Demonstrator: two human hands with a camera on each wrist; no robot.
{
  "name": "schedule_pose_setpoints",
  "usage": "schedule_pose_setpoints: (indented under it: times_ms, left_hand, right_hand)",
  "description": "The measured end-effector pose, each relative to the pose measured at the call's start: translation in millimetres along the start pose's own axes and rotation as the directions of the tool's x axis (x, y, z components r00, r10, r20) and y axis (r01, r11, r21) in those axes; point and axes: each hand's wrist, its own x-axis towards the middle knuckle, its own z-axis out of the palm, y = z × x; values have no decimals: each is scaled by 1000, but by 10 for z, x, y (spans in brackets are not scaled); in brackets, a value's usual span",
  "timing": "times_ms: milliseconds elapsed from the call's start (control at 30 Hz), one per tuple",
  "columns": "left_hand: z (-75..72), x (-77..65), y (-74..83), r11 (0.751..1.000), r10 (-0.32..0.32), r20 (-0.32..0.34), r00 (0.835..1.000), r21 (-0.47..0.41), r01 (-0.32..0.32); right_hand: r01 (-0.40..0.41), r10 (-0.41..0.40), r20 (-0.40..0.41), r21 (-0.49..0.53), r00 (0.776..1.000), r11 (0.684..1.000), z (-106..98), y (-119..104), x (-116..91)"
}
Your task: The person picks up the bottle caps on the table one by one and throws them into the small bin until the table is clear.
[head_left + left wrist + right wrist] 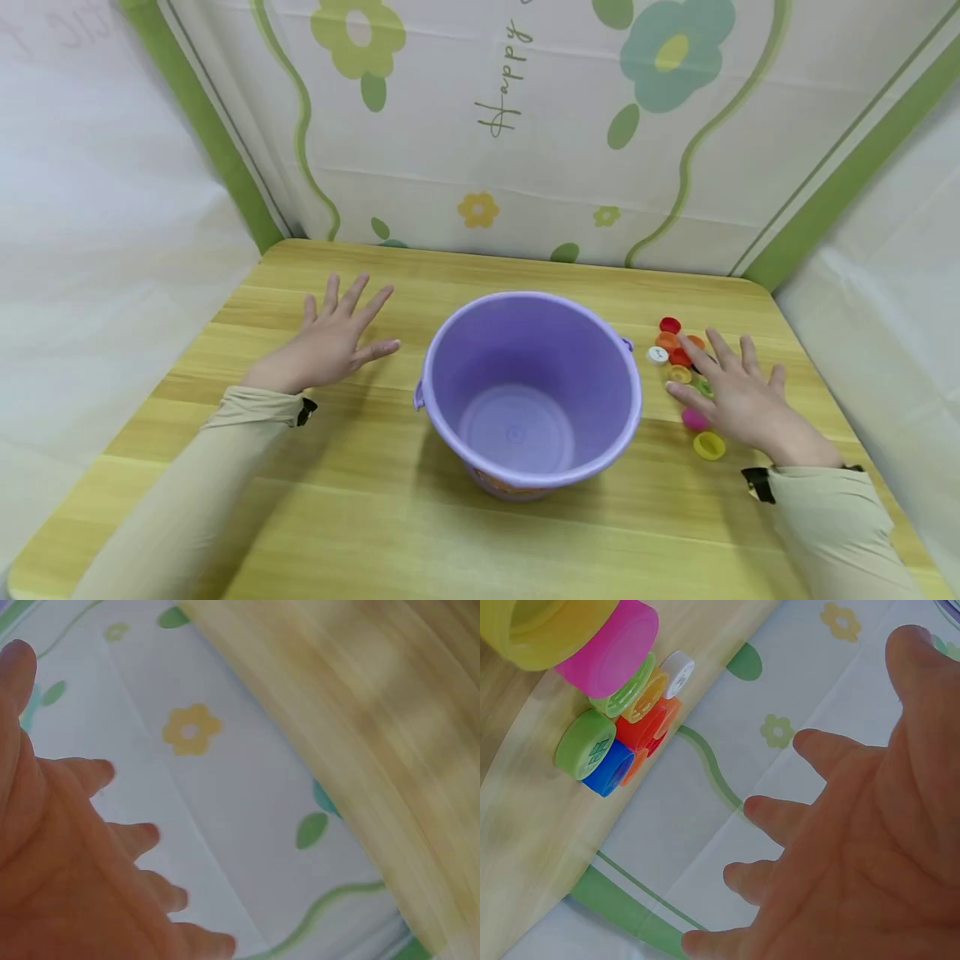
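Observation:
A purple bucket (525,358) stands upright in the middle of the wooden table, and its visible inside holds nothing. To its left my left hand (318,346) is held with fingers spread, touching no object. On the other side my right hand (742,404) hovers beside several bottle caps, its fingers also spread. Among the caps are a yellow cap (709,446), a magenta cap (695,419), a white cap (657,356) and a red cap (670,326). The right wrist view shows a blue cap (609,769) and a green cap (586,744), partly hidden by my hand in the head view.
The wooden table (360,517) has rounded corners. A white cloth with flowers and green bands (555,167) hangs behind its far edge, and plain white cloth (112,250) hangs at the sides. The bucket has a handle lug (418,396) on its left rim.

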Motion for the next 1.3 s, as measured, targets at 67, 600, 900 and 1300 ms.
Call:
schedule_pose_setpoints:
  times_ms: [67,600,900,1300]
  left_hand:
    - [-25,-11,33,999,20,2,1000,-31,-20]
    - [-126,-226,596,679,623,-452,638,-91,-728]
    - [2,-325,861,501,731,-520,442,-32,-865]
    - [45,-301,915,405,755,-557,345,-17,-914]
  right_hand:
    - [0,0,-4,-2,1000,1000,1,17,-11]
    - [43,-50,-100,-68,994,997,-5,203,-174]
    - [10,-16,-84,-63,996,998,174,329,-303]
    - [-72,71,-70,-4,995,997,244,345,-294]
